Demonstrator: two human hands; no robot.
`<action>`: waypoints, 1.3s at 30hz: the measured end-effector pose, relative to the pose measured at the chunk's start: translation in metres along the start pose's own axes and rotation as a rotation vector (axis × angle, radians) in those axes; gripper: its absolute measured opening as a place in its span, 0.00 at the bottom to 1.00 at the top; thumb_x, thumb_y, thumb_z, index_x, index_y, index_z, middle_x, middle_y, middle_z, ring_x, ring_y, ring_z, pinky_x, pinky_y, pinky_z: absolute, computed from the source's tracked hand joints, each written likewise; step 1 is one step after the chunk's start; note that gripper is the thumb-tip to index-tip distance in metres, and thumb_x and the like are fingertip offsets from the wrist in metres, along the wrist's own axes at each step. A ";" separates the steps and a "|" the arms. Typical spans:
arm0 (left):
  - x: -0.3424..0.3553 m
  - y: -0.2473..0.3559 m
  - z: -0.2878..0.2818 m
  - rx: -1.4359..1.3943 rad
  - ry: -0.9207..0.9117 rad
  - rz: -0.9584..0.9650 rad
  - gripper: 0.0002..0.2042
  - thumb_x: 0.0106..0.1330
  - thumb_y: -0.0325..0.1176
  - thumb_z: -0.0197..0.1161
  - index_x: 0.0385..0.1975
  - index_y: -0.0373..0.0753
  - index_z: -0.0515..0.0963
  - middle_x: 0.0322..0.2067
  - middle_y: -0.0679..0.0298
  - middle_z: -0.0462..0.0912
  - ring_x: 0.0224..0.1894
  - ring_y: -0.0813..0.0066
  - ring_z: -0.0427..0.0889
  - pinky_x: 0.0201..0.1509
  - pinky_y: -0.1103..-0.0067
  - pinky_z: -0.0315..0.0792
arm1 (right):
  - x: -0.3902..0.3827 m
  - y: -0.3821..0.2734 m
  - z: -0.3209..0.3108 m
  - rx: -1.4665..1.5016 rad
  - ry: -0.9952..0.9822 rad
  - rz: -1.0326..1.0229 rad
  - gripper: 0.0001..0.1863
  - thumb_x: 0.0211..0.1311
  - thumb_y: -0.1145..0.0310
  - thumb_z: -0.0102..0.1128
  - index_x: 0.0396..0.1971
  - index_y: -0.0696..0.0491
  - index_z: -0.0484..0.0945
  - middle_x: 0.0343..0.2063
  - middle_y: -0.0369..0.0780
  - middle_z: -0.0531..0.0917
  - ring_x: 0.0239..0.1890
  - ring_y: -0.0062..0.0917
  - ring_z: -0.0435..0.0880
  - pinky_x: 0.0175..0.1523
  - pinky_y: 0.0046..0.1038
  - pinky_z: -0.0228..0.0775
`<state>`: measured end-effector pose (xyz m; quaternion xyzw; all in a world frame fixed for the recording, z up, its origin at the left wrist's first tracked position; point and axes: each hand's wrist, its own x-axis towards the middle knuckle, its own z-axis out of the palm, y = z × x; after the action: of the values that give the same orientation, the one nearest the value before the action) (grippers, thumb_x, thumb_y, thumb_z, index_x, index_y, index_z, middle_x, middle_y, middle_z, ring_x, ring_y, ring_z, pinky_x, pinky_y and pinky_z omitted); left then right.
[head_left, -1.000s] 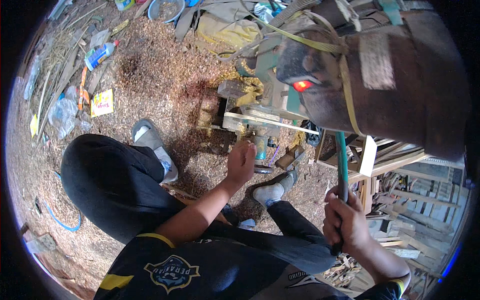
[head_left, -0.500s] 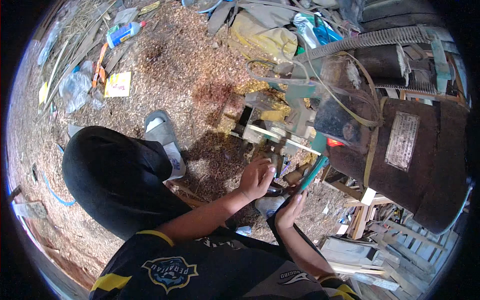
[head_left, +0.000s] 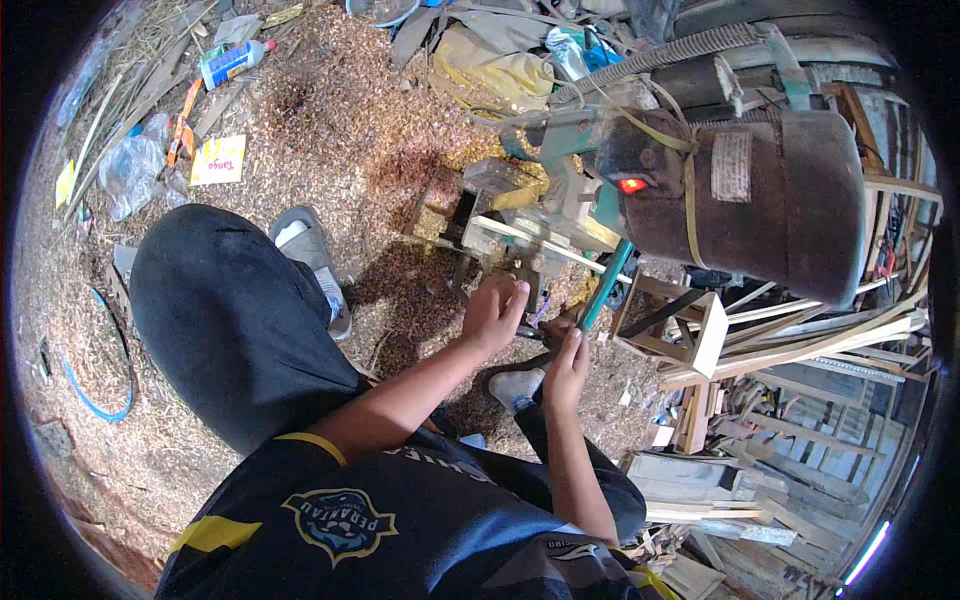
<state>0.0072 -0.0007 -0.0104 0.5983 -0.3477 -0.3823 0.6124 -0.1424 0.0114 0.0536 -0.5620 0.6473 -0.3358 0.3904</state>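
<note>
My left hand (head_left: 495,315) is curled at the front of a dusty machine (head_left: 520,260), its thumb raised; what its fingers grip is hidden. A pale wooden strip (head_left: 490,225) lies across the machine just beyond it. My right hand (head_left: 562,370) is closed on the lower part of a green lever (head_left: 606,285), close beside my left hand. A dark, rusty motor housing (head_left: 750,205) with a lit red switch (head_left: 632,185) and a strap around it overhangs the machine at the right.
Wood shavings (head_left: 330,120) cover the ground. A bottle (head_left: 225,66), plastic bag (head_left: 130,180) and scraps lie at the upper left. Sacks (head_left: 480,65) and a ribbed hose (head_left: 650,62) are behind the machine. A wooden frame (head_left: 710,335) and piled offcuts (head_left: 800,450) fill the right.
My right hand and the lever's lower end have swung leftward toward my left hand. My left hand shifted slightly right. The motor appears at a different height and angle as the view moved.
</note>
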 end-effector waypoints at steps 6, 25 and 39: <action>0.001 0.004 -0.011 -0.030 -0.053 -0.027 0.22 0.77 0.41 0.53 0.21 0.34 0.75 0.22 0.53 0.76 0.28 0.54 0.77 0.36 0.62 0.69 | -0.041 -0.171 -0.078 0.251 -0.264 0.036 0.35 0.71 0.77 0.54 0.77 0.54 0.58 0.71 0.50 0.68 0.77 0.36 0.63 0.77 0.38 0.57; -0.002 -0.008 0.005 -0.017 -0.012 0.067 0.22 0.78 0.40 0.48 0.21 0.32 0.71 0.22 0.47 0.73 0.28 0.46 0.73 0.36 0.59 0.65 | 0.156 -0.355 -0.108 0.380 0.073 -0.771 0.46 0.77 0.30 0.20 0.76 0.52 0.61 0.73 0.44 0.68 0.70 0.36 0.69 0.76 0.37 0.53; -0.001 -0.003 0.008 -0.135 -0.026 0.021 0.22 0.79 0.40 0.49 0.19 0.36 0.67 0.19 0.63 0.68 0.24 0.69 0.68 0.33 0.69 0.63 | 0.061 0.150 0.027 -0.067 0.373 -0.028 0.12 0.76 0.66 0.54 0.34 0.57 0.79 0.25 0.39 0.79 0.29 0.25 0.76 0.37 0.33 0.70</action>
<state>-0.0004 -0.0030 -0.0129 0.5471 -0.3353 -0.4060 0.6507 -0.1920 -0.0275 -0.0981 -0.5119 0.7113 -0.4176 0.2400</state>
